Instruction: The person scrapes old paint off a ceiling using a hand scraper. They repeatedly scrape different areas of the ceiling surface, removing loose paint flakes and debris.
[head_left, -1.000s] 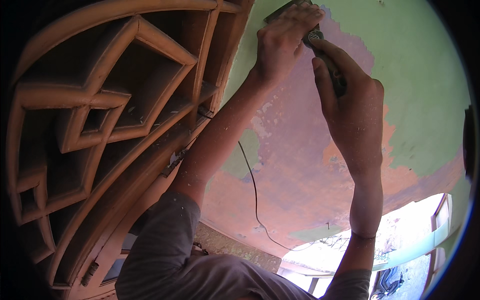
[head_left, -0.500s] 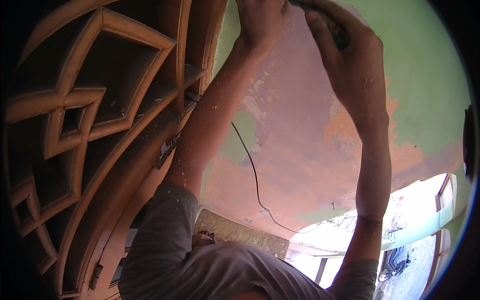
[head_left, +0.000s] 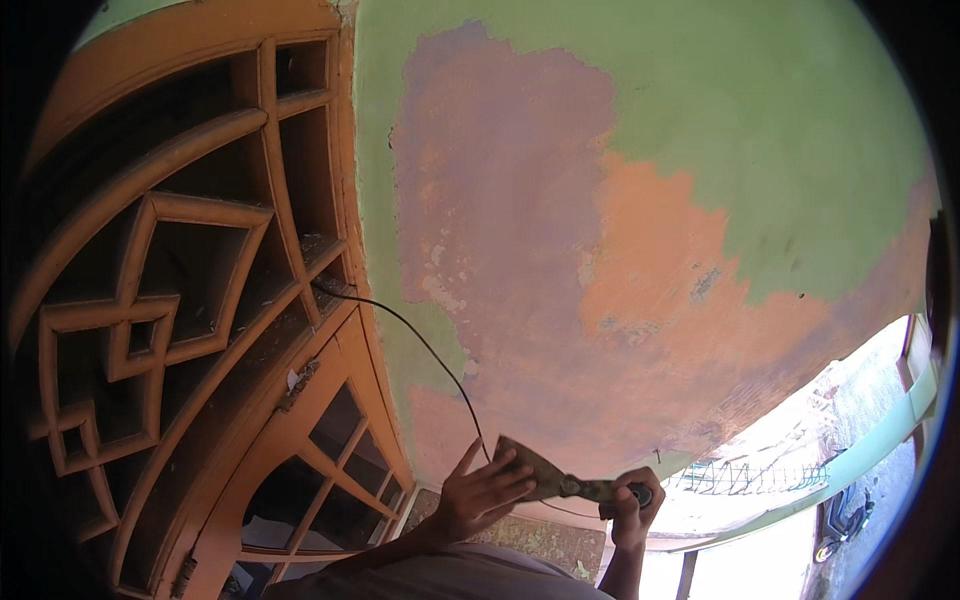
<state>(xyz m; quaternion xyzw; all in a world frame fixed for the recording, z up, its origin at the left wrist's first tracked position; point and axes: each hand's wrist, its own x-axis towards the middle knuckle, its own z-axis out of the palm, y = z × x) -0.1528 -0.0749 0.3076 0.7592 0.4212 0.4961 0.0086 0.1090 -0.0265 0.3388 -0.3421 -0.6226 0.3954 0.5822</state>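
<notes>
In front of my torso, low in the head view, I have a scraper [head_left: 540,475] with a wide, stained blade toward my left and a narrow handle toward my right. My right hand [head_left: 636,505] is closed around the handle end, where a dark round part shows. The fingers of my left hand [head_left: 485,497] lie stretched against the blade's left side, with one digit standing apart. Behind the scraper rises a wall [head_left: 510,220] with green paint and rough bare patches of purple and orange.
An orange wooden lattice frame [head_left: 155,205] stands at the left, above a glazed door or window [head_left: 335,425]. A black cable [head_left: 425,340] runs from the frame down behind my left hand. Wire mesh [head_left: 750,478] and a bright outdoor area lie at the lower right.
Both arms have come down from high on the wall to in front of my torso. The scraper now shows fully, and the view has shifted so more upper wall appears.
</notes>
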